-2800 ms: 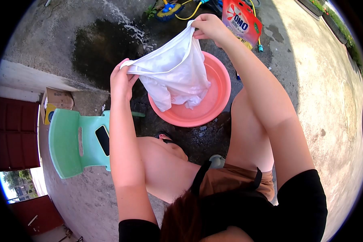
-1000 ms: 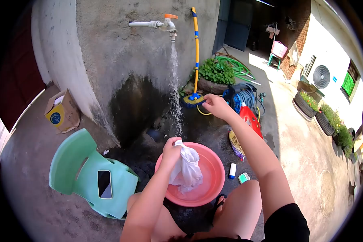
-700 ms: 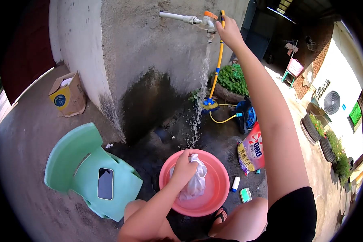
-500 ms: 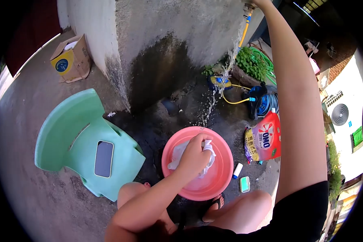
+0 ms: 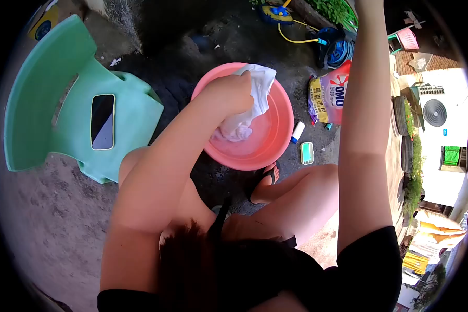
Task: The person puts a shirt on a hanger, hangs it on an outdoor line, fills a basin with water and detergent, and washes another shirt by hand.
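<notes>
My left hand (image 5: 236, 92) is closed on a white cloth (image 5: 257, 86) over the pink basin (image 5: 286, 122). The lower part of the cloth hangs down to the shallow water in the basin. My right arm stretches up past the top edge of the view, so the fingers of my right hand are out of sight. Neither the tap nor falling water shows in this view.
A green chair (image 5: 41, 114) with a phone (image 5: 103, 122) on it stands at the left. Right of the basin are a detergent bag (image 5: 327, 96), a white bottle (image 5: 298, 132), a soap box (image 5: 307, 153) and a hose reel (image 5: 340, 51).
My left hand took the cloth alone and has now lifted it a little. My right hand let go of the cloth, reached up to the running tap and left the view as the camera tilted down.
</notes>
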{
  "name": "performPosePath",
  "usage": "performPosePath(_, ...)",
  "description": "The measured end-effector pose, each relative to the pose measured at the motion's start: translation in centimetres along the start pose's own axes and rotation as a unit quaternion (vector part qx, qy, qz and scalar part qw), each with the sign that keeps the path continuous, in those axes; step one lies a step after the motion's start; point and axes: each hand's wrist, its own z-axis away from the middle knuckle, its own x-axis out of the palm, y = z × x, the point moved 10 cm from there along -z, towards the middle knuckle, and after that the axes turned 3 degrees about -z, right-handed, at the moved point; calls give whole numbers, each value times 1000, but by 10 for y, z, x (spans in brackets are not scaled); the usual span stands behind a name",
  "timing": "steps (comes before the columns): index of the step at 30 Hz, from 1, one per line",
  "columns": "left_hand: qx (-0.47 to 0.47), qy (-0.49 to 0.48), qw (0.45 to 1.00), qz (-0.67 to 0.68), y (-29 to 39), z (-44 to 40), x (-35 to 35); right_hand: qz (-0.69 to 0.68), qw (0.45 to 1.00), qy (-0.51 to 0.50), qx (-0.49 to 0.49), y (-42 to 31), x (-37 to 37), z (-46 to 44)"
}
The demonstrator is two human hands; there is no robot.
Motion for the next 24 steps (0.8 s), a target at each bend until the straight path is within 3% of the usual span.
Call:
performPosePath(3, -99, -129, 973, -163, -35, 21, 13, -22, 972, -40, 231, 53, 2, 206)
performPosePath(5, -85, -121, 979, -141, -41, 29, 17, 48, 905, -211, 366, 77, 28, 361)
performPosePath(6, -79, -119, 981, -131, -43, 33, 19, 64, 829, -332, 446, 75, 40, 444)
performPosePath(8, -72, -118, 981, -133, -44, 41, 25, 73, 730, -541, 412, 51, 59, 588)
performPosePath(10, -60, -131, 979, -142, -36, 49, 32, 134, 649, -675, 324, 13, 49, 657)
performPosePath(14, -56, -150, 977, -138, -20, 63, 39, 184, 812, -511, 215, 13, 40, 653)
performPosePath(18, -57, -161, 975, -144, -9, 68, 46, 213, 754, -587, 204, 28, 55, 678)
performPosePath(24, -75, -156, 973, -153, -8, 74, 54, 173, 774, -591, 148, -16, 67, 667)
